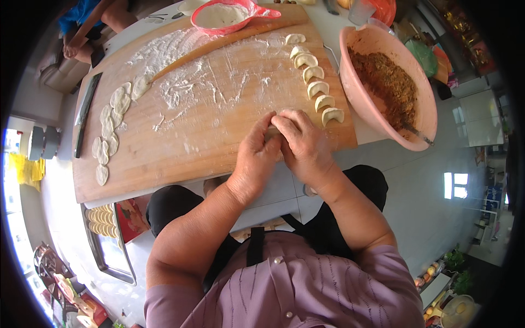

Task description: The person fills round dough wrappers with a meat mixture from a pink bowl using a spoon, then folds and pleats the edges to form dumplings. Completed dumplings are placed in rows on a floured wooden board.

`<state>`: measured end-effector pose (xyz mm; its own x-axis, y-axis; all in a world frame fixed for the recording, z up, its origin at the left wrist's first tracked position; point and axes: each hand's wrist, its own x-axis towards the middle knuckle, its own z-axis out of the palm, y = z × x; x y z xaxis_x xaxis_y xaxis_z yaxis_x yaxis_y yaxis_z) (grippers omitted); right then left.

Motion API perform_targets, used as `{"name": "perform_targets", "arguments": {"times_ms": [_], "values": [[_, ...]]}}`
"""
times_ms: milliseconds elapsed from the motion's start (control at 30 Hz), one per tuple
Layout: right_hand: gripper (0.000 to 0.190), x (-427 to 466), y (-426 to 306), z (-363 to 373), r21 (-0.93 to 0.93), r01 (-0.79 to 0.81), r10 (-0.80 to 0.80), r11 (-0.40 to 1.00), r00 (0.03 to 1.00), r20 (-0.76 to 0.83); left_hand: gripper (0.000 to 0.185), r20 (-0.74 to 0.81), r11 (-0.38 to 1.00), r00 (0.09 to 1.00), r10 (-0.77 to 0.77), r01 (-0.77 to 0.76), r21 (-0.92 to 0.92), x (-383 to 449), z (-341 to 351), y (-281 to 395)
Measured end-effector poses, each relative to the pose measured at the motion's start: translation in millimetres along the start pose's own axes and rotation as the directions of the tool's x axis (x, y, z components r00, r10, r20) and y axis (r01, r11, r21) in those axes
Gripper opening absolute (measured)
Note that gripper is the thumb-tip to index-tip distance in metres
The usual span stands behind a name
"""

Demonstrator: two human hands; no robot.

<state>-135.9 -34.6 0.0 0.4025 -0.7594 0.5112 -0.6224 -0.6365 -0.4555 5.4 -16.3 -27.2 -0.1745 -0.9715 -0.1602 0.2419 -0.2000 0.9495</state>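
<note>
My left hand [255,153] and my right hand [305,143] meet over the near edge of a floured wooden board [197,143]. Between their thumbs and fingers is a dumpling [272,130], pinched by both and mostly covered, with only a bit of pale dough showing. Just beyond my right hand, folded dumplings [318,88] form a line along the board's right side. Round dough wrappers [107,126] lie partly overlapping at the left. Reddish-brown filling [383,80] fills part of a pink basin [414,141] at the right, and a metal utensil handle [418,134] rests in it.
A long wooden rolling pin [229,39] crosses the board's far side, near a red-rimmed strainer [236,29] of flour. A dark-edged flat object [87,115] lies along the left edge. Below left, a metal tray [130,266] carries rows of dumplings. Another person [88,35] sits at the far left.
</note>
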Motion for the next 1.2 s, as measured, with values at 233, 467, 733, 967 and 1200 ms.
{"name": "perform_targets", "arguments": {"times_ms": [233, 467, 733, 967, 1200], "values": [[0.036, 12, 8, 6, 0.158, -0.098, 0.114, 0.983, 0.989, -0.095, 0.062, -0.046, 0.969, 0.983, 0.177, -0.165, 0.186, -3, 14, 6], [0.025, 107, 55, 18, -0.134, 0.014, -0.025, 0.991, 0.996, -0.08, 0.053, 0.046, 0.988, 0.999, 0.019, -0.011, -0.155, -9, 5, 11], [0.031, 156, 130, 57, -0.382, 0.028, 0.022, 0.924, 0.992, 0.126, 0.037, 0.098, 0.987, 0.995, 0.036, -0.021, -0.158, -16, -3, 45], [0.028, 199, 48, 105, -0.118, 0.231, -0.214, 0.966, 0.966, 0.146, 0.033, -0.079, 0.836, 0.961, 0.264, -0.269, -0.478, -28, -32, 76], [0.033, 258, -34, 203, 0.043, 0.224, -0.224, 0.974, 0.9, 0.373, 0.028, -0.262, 0.719, 0.934, 0.242, -0.354, -0.598, -40, -57, 101]]}}
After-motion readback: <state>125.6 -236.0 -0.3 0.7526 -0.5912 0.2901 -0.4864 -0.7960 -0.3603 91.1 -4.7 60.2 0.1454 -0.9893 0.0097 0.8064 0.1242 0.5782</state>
